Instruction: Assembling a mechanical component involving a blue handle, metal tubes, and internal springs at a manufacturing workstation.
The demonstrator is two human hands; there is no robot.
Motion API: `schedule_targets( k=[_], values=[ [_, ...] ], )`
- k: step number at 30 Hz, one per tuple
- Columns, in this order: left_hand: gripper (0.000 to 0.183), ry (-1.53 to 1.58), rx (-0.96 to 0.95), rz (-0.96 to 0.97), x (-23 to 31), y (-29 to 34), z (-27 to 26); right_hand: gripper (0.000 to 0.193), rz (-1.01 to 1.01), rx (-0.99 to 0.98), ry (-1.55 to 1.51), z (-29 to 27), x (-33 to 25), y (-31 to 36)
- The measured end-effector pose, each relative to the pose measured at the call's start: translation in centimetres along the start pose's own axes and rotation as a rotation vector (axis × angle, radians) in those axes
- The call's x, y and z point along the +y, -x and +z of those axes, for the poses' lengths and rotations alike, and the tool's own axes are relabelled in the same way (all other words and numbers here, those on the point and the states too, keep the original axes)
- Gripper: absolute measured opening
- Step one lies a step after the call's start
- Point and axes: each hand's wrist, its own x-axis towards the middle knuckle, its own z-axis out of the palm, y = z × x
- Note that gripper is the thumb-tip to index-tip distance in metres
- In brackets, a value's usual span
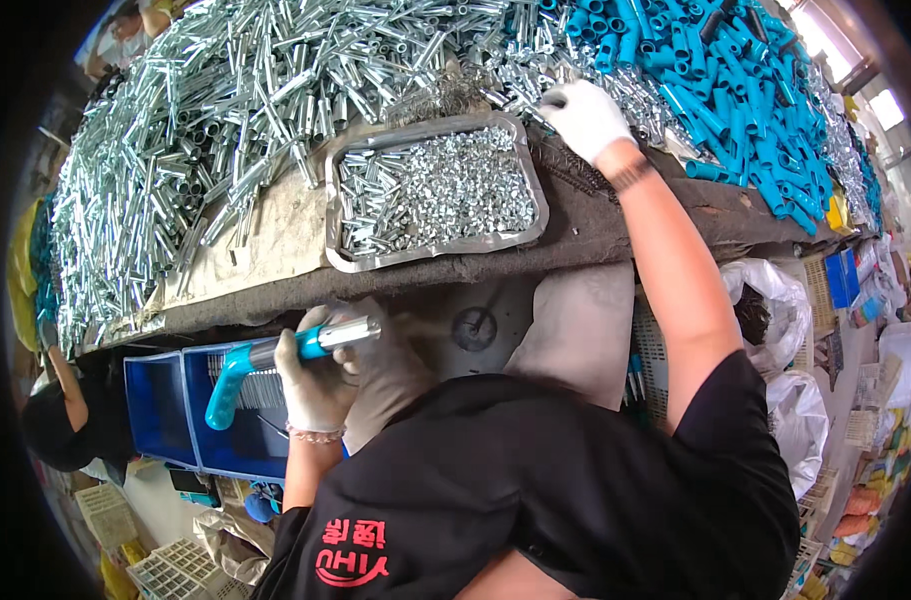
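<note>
A teal handle with a bent end and a silver metal tube at its other end (237,382) lies in my gloved left hand (313,385), held low in front of the bench edge. Gloved fingers wrap round its dark middle, and the tube points to the right. My gloved right hand (585,118) reaches across the bench to a heap of small shiny metal parts (520,88). Its fingers are drawn together at the heap; what they hold, if anything, is too small to name. Left of that hand stands a metal tray (337,232) of small silver pins and fittings.
Silver metal tubes (265,85) are heaped across the far left of the bench, teal tubes (730,125) at the far right. Blue bins (160,400) stand below the bench edge at left. White sacks (790,420) sit at right. Another person's arm (67,385) shows at far left.
</note>
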Motion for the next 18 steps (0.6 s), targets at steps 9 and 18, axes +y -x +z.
schedule_targets(
  k=[9,18],
  values=[
    [0.047,0.082,-0.097,0.108,-1.5,-0.9,-1.8,0.034,0.069,0.065,-0.345,-0.3,-0.7,-0.6],
    [0.052,0.076,-0.211,-0.164,-3.8,-1.5,0.8,0.031,-0.383,-0.027,-1.016,2.0,-13.7,16.0]
  ],
)
